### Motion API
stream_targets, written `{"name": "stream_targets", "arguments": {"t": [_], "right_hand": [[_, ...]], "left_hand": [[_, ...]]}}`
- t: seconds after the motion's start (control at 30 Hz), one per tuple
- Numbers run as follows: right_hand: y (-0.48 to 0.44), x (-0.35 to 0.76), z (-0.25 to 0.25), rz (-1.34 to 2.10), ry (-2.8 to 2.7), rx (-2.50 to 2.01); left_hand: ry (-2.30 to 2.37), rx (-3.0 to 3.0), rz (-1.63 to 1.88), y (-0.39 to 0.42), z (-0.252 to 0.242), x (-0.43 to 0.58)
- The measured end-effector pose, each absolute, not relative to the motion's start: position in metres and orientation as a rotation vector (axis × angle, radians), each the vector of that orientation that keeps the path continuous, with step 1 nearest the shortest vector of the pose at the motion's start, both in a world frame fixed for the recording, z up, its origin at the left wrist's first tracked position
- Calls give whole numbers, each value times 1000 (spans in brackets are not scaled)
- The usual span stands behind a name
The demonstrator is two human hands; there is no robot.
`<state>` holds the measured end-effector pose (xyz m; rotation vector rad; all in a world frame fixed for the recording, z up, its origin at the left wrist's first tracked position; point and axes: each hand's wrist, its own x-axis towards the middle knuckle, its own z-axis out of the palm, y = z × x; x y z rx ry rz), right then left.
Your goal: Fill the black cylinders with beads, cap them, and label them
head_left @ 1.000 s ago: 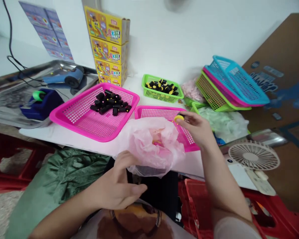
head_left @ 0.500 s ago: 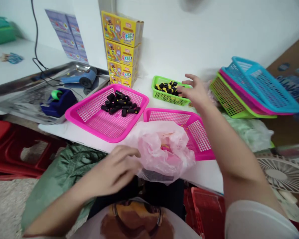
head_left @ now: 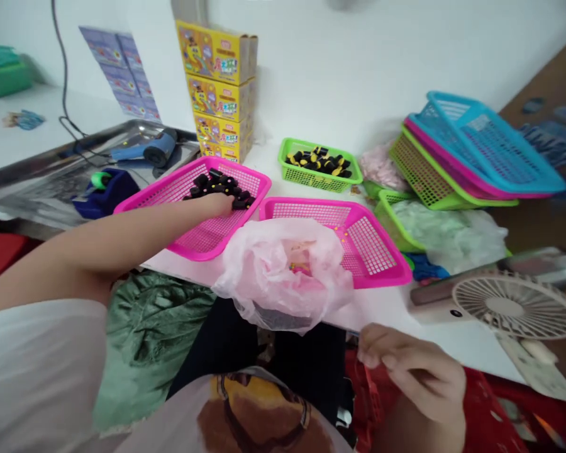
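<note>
Left grip [head_left: 217, 204] is stretched into the big pink basket [head_left: 202, 242] on the left part of the desk [head_left: 387, 308]. Its fingertips are laid on the near edge of the heap of black cylinders [head_left: 219, 182]. Whether a cylinder is clamped cannot be told, as the fingers are seen from behind. The cylinders are piled at the far end of that basket, and the near mesh is bare.

Right grip [head_left: 408, 368] is held low, below the near desk edge and over a red crate [head_left: 500, 409]. It is half curled and loose, and nothing is seen held in it. It is well apart from the cylinders.

A crumpled pink plastic bag [head_left: 273, 277] is set at the desk edge between the two arms. Its mouth is open, and it overlaps the near corner of a second pink basket [head_left: 372, 251]. A small green basket [head_left: 311, 179] with black-and-yellow pieces [head_left: 318, 160] is placed behind that one.

Blue, pink and green baskets [head_left: 476, 157] are stacked tilted at the far right. Yellow boxes [head_left: 217, 94] are stacked against the wall. A metal tray [head_left: 51, 170] is seen at the left and a small white fan [head_left: 514, 305] at the right.
</note>
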<state>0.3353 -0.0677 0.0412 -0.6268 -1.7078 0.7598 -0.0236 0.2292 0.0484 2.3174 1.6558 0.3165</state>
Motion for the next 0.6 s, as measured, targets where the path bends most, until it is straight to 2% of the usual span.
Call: {"name": "stream_targets", "arguments": {"t": [0.1,0.23,0.33,0.43,0.5,0.6], "right_hand": [[-94,363,15,724,-1523,-864],[-123,388,9,581,-1389,-1303],[-121,377,14,609,-1389,-1283],[-98,339,17,704,-1404,-1047],[-81,308,17,756,-1518,-889],[-67,274,15,772,-1672,-833]], "left_hand": [[1738,2316,198,227,54,-31],[1825,2383,192,194,99,-39],[1682,2488,660,126,122,-25],[1064,2381,935,42,108,13],[722,2352,875,-3,85,43],[634,2239,909,-35,55,73]]}}
